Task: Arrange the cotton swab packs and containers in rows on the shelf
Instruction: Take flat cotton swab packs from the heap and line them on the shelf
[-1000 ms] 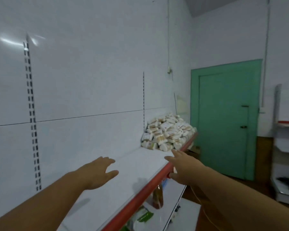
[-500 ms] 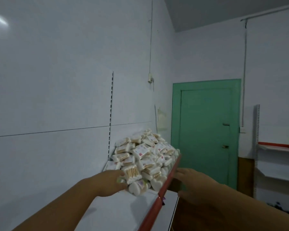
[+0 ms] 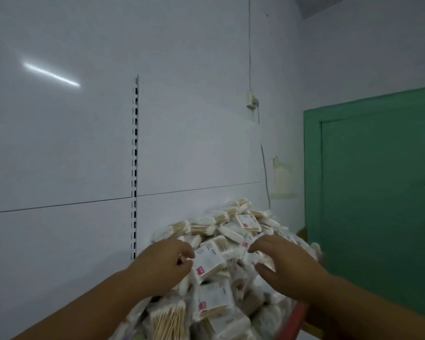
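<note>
A big heap of cotton swab packs (image 3: 233, 231), clear wrappers with white labels and red marks, fills the white shelf in front of me. My left hand (image 3: 161, 268) is at the heap's left side; its fingertips and thumb pinch the edge of a tilted red-marked pack (image 3: 207, 262). My right hand (image 3: 288, 271) hovers over the heap's right side with its fingers bent down onto the packs and the thumb set against them. Whether it grips one is hidden. A pack of wooden-stick swabs (image 3: 168, 322) lies at the heap's near foot.
The shelf's red front edge (image 3: 291, 320) runs along the lower right. A white back panel with a slotted upright (image 3: 134, 168) stands behind the heap. A green door (image 3: 378, 192) is at the right, and a cable with a switch (image 3: 252, 103) hangs on the wall.
I have come much closer to the heap. Both hands moved forward from the shelf front onto the pile, and my left hand has taken hold of a pack.
</note>
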